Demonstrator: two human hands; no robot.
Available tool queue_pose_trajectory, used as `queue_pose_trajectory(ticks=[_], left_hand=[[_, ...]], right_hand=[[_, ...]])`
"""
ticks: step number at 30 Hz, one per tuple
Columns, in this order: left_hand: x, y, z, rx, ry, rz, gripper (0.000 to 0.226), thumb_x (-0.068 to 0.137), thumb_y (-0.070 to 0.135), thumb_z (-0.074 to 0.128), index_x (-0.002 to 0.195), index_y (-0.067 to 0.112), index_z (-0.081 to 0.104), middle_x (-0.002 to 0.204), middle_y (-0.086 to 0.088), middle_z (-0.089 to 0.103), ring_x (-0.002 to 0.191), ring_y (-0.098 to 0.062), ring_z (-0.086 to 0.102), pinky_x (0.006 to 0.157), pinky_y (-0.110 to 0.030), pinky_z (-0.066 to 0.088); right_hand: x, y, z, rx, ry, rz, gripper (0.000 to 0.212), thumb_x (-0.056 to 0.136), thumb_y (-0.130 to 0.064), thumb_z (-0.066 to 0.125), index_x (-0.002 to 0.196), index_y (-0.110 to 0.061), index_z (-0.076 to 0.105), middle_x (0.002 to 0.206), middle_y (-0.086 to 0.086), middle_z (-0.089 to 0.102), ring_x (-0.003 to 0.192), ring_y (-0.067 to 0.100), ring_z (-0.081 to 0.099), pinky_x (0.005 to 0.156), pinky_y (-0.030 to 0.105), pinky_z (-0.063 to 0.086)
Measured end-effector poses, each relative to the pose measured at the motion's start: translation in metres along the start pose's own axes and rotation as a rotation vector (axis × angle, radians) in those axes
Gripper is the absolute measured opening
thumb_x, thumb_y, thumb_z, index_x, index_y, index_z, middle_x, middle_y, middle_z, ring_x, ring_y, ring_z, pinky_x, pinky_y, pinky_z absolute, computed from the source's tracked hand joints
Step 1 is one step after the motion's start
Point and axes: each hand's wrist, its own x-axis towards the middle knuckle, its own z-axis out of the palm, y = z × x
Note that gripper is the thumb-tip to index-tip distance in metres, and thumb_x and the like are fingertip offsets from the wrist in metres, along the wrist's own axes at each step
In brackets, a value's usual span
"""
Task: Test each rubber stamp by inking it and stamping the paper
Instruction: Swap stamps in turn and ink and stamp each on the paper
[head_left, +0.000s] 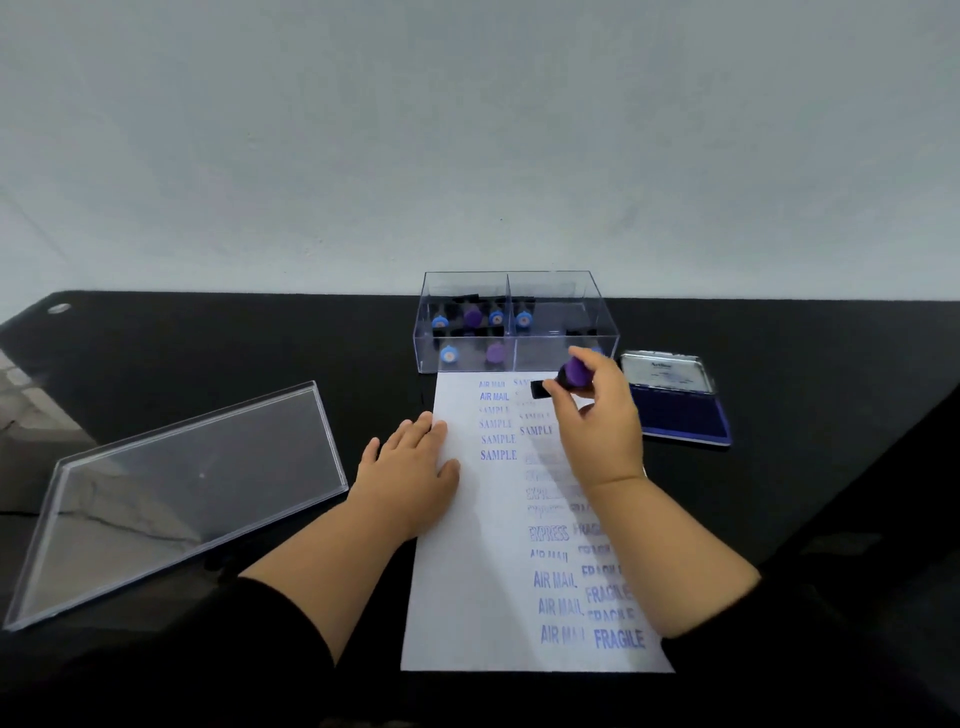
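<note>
We are mid-stamping — our right hand (597, 415) grips the purple-handled stamp (563, 378) over the top of the paper (467, 571), our left hand (410, 462) flat, pinning its edge. Next, likely a firm, level press onto a bare patch.

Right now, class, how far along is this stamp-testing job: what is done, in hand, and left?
Done: the paper already carries blue AIR MAIL, SAMPLE, EXPRESS and FRAGILE prints. In hand: the right hand holds a purple-handled stamp at the sheet's top, while the left hand presses the paper flat. Left: the stamps in the clear box; which are untested cannot be told.
</note>
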Motion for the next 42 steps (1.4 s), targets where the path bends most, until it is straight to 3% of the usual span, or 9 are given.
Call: queue_pose_trajectory(ticks=[3, 8, 11, 13, 16, 23, 29, 39, 42], left_hand=[[0.006, 0.009, -0.012, -0.009, 0.064, -0.009, 0.050, 0.101, 0.033, 0.028, 0.149, 0.023, 0.024, 0.157, 0.002, 0.020, 0.143, -0.019, 0.021, 0.117, -0.037, 0.009], [0.028, 0.035, -0.033, -0.016, 0.272, 0.120, 0.049, 0.101, 0.030, 0.031, 0.149, 0.024, 0.027, 0.154, 0.002, 0.029, 0.140, -0.018, 0.028, 0.114, -0.031, 0.019], [0.048, 0.051, -0.049, -0.046, 0.368, 0.208, 0.049, 0.101, 0.027, 0.033, 0.149, 0.024, 0.028, 0.154, 0.003, 0.028, 0.139, -0.017, 0.028, 0.111, -0.027, 0.021], [0.068, 0.059, -0.060, -0.067, 0.342, 0.226, 0.049, 0.101, 0.027, 0.032, 0.150, 0.023, 0.026, 0.156, 0.002, 0.024, 0.141, -0.018, 0.025, 0.112, -0.030, 0.019], [0.104, 0.062, -0.066, -0.053, 0.284, 0.192, 0.052, 0.101, 0.029, 0.031, 0.151, 0.022, 0.019, 0.159, -0.001, 0.013, 0.146, -0.019, 0.012, 0.116, -0.033, 0.012], [0.159, 0.050, -0.068, 0.040, 0.201, 0.180, 0.052, 0.102, 0.037, 0.020, 0.152, 0.024, 0.011, 0.160, -0.001, -0.005, 0.147, -0.019, -0.007, 0.117, -0.039, -0.002], [0.175, 0.042, -0.058, 0.075, 0.123, 0.173, 0.053, 0.101, 0.044, 0.015, 0.152, 0.032, 0.003, 0.160, 0.004, -0.005, 0.147, -0.016, -0.009, 0.118, -0.042, -0.005], [0.176, 0.041, -0.057, 0.069, 0.139, 0.185, 0.054, 0.100, 0.046, 0.015, 0.151, 0.034, 0.002, 0.160, 0.007, -0.004, 0.147, -0.013, -0.007, 0.117, -0.041, -0.005], [0.175, 0.041, -0.057, 0.074, 0.147, 0.190, 0.054, 0.100, 0.046, 0.015, 0.151, 0.035, 0.002, 0.160, 0.008, -0.003, 0.147, -0.013, -0.006, 0.117, -0.040, -0.005]], right_hand=[[0.014, -0.007, -0.007, 0.010, -0.010, -0.048, 0.035, 0.087, -0.015, 0.064, 0.121, -0.018, 0.054, 0.109, -0.008, 0.051, 0.095, 0.006, 0.050, 0.084, 0.021, 0.044], [0.059, -0.026, -0.021, 0.020, -0.064, -0.057, 0.031, 0.087, -0.011, 0.063, 0.113, -0.022, 0.051, 0.098, -0.012, 0.050, 0.081, 0.001, 0.050, 0.071, 0.003, 0.040], [0.090, -0.033, -0.026, -0.026, -0.112, -0.062, 0.029, 0.088, -0.011, 0.060, 0.111, -0.025, 0.049, 0.096, -0.011, 0.050, 0.084, 0.006, 0.052, 0.071, 0.014, 0.043], [0.110, -0.034, -0.025, -0.110, -0.156, -0.075, 0.027, 0.089, -0.008, 0.056, 0.112, -0.023, 0.052, 0.095, -0.010, 0.049, 0.089, 0.010, 0.050, 0.072, 0.017, 0.042], [0.145, -0.025, -0.017, -0.243, -0.228, -0.080, 0.027, 0.088, -0.003, 0.051, 0.109, -0.019, 0.057, 0.102, -0.003, 0.050, 0.091, 0.009, 0.045, 0.062, 0.007, 0.033], [0.194, -0.003, 0.004, -0.450, -0.404, 0.008, 0.040, 0.091, -0.008, 0.049, 0.130, -0.013, 0.048, 0.128, 0.002, 0.053, 0.113, 0.017, 0.050, 0.086, 0.018, 0.036], [0.213, 0.017, 0.025, -0.608, -0.422, -0.034, 0.038, 0.090, -0.022, 0.058, 0.127, -0.013, 0.054, 0.127, 0.005, 0.056, 0.115, 0.020, 0.051, 0.090, 0.022, 0.038], [0.225, 0.027, 0.039, -0.689, -0.488, 0.077, 0.029, 0.080, -0.024, 0.071, 0.107, -0.014, 0.065, 0.103, 0.002, 0.060, 0.098, 0.018, 0.056, 0.077, 0.022, 0.040], [0.229, 0.029, 0.040, -0.589, -0.514, 0.148, 0.029, 0.076, -0.019, 0.077, 0.102, -0.010, 0.067, 0.083, 0.000, 0.056, 0.088, 0.017, 0.055, 0.086, 0.030, 0.049]])
